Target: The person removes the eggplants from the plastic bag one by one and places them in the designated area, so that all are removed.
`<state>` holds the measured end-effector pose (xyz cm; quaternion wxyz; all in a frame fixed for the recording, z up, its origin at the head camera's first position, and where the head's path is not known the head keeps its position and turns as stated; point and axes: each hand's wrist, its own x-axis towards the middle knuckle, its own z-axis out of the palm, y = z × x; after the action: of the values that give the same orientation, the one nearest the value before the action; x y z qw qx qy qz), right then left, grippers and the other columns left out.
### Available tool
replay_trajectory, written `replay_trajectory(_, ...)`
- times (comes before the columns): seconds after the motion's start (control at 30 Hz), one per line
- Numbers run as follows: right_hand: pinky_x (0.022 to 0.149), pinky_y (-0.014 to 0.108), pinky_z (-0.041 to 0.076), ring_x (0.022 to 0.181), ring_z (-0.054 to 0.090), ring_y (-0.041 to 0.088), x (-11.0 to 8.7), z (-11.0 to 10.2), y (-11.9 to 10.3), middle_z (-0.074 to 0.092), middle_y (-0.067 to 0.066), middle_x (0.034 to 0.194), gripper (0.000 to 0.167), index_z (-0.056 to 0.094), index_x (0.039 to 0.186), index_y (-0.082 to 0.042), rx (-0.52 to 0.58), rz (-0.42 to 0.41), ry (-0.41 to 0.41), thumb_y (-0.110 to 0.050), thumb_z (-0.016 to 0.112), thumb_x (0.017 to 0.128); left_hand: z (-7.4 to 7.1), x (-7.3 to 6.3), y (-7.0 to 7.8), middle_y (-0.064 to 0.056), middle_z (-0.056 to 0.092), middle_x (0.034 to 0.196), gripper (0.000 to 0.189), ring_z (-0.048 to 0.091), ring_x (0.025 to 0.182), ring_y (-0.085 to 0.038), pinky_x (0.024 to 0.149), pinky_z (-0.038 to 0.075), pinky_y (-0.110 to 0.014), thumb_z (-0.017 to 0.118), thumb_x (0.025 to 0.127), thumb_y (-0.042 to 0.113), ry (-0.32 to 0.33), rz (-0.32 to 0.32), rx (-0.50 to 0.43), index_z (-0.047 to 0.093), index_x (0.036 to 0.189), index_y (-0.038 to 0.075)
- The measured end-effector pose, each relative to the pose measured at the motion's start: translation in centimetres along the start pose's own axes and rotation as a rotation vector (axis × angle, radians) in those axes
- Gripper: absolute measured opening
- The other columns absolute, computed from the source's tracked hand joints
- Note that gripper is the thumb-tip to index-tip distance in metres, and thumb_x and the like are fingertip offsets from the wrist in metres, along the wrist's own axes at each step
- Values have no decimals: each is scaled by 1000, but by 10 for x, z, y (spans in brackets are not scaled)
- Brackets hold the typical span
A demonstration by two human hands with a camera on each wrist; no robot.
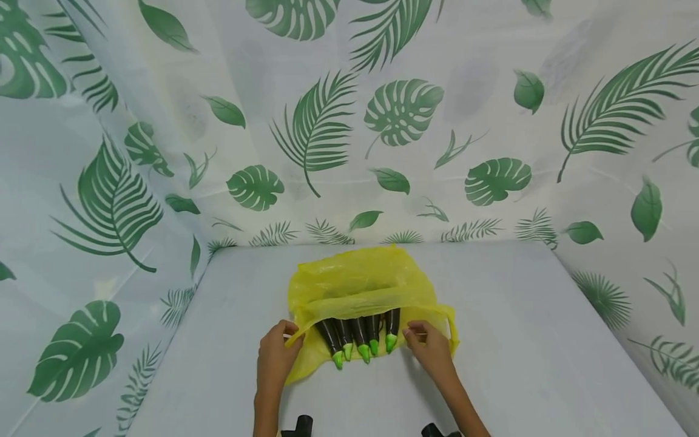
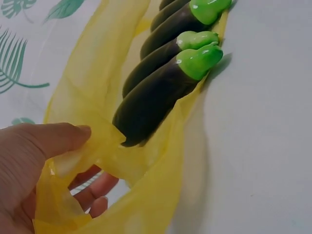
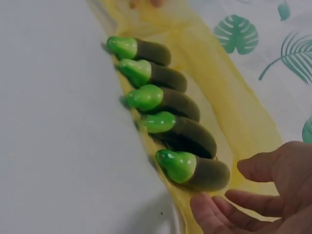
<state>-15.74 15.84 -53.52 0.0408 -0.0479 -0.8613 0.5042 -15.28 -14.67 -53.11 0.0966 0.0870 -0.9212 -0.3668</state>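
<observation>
Several dark eggplants with bright green caps [image 1: 358,334] lie side by side in the mouth of a yellow plastic bag [image 1: 360,273], caps toward me. At the bag's left side my left hand [image 1: 275,355] holds the thin film, its thumb on top and its fingers through the handle loop beneath, as the left wrist view shows. My right hand [image 1: 431,349] is over the bag's right side, thumb and fingers spread apart. In the right wrist view its fingertips come close to the nearest eggplant [image 3: 209,174] without gripping it.
The bag lies on a white table [image 1: 519,340]. Behind it and along the sides hangs a white sheet printed with green leaves [image 1: 404,112]. Two black objects [image 1: 303,426] show at the lower edge of the head view, near my wrists.
</observation>
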Motion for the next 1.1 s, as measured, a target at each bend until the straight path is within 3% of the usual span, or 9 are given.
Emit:
replay_trajectory(0.2,66,22,57,88,70,30,9,7,-1,67,25,104,33,61,117,12,117,70,14,-10,66,91,3,-2,-1,-5,71,102,14,68,94,-26,81,56,-43,75,85,19,48,-25,-74,69,96,13)
replay_trajectory(0.33,67,27,58,92,69,34,14,11,-1,66,26,105,38,59,117,13,72,85,14,-14,67,91,3,-5,0,-7,70,106,14,67,94,-28,79,56,-43,73,87,20,76,-45,-117,70,97,12)
replay_trajectory(0.53,70,35,58,99,66,39,24,16,-2,64,28,110,45,58,120,13,-1,106,12,-21,68,91,7,-3,1,-10,69,108,14,67,96,-31,83,56,-46,74,87,18,125,-24,-155,70,97,9)
replay_trajectory(0.87,76,45,56,96,65,40,35,25,-4,65,31,107,50,56,119,19,-73,59,25,-20,69,90,7,0,2,-10,69,105,12,67,95,-31,82,56,-46,74,86,17,146,3,-198,70,93,9)
replay_trajectory(0.93,73,43,56,89,65,36,37,26,-5,66,28,100,50,57,117,18,-102,61,25,-21,70,89,8,0,2,-9,69,105,11,67,94,-30,82,56,-45,74,86,17,145,4,-198,70,93,9)
replay_trajectory(1.0,64,37,53,73,62,28,38,27,-7,64,21,84,47,59,110,18,-129,52,21,-22,71,88,8,0,2,-9,69,105,11,67,94,-30,81,57,-44,74,86,17,147,3,-194,70,93,9)
replay_trajectory(1.1,50,28,40,53,43,15,41,29,-9,47,5,61,38,60,95,13,-155,24,10,-22,72,87,9,0,2,-9,69,105,12,67,93,-29,80,57,-44,74,86,18,151,-6,-182,70,93,9)
